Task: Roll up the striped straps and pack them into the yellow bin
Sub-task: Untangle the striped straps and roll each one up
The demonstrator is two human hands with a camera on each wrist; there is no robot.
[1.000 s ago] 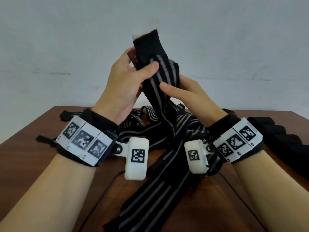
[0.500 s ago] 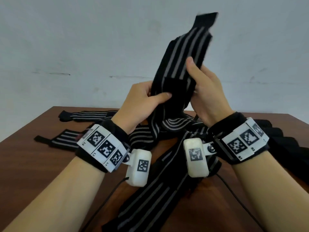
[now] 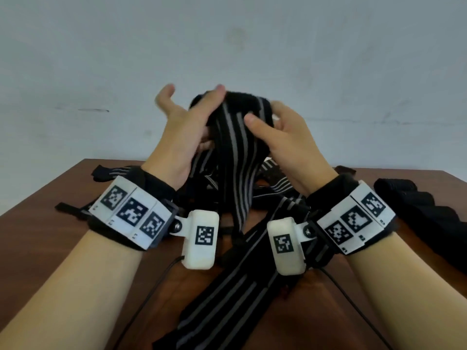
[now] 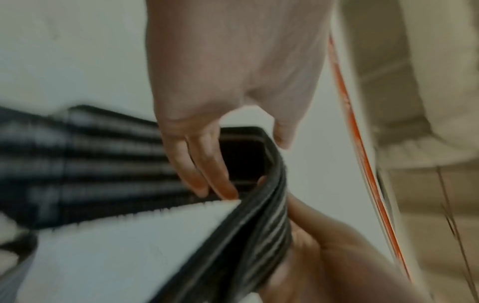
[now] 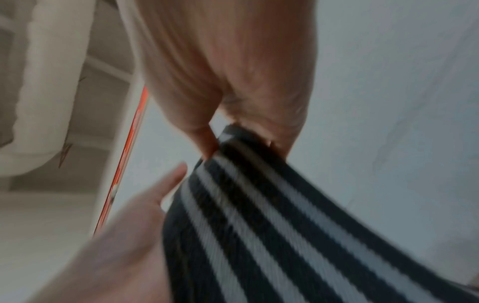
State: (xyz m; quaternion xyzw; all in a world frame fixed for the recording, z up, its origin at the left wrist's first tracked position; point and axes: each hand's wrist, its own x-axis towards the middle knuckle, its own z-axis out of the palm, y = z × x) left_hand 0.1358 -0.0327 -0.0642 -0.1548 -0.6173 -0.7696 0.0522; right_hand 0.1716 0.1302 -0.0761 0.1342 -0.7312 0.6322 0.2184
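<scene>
I hold a black strap with grey stripes [image 3: 235, 137] up above the table, its top end bent over into a fold. My right hand [image 3: 278, 132] pinches that fold between thumb and fingers; the right wrist view shows the pinch on the strap [image 5: 259, 205]. My left hand [image 3: 187, 122] lays its fingers [image 4: 207, 180] on the strap [image 4: 103, 164] at the fold, with the thumb spread clear of it. The strap's lower part hangs down to the pile of straps [image 3: 278, 188] on the table. No yellow bin is in view.
The brown wooden table [image 3: 50, 243] carries more striped straps: some flat at the far left [image 3: 113, 170], one long strap [image 3: 227, 299] running toward me. A row of black rolled pieces [image 3: 429, 215] lies at the right. A pale wall stands behind.
The strap's upper end stood straight up half a second ago; now it is bent down into a fold. My left hand has risen to it and my right hand has shifted its hold.
</scene>
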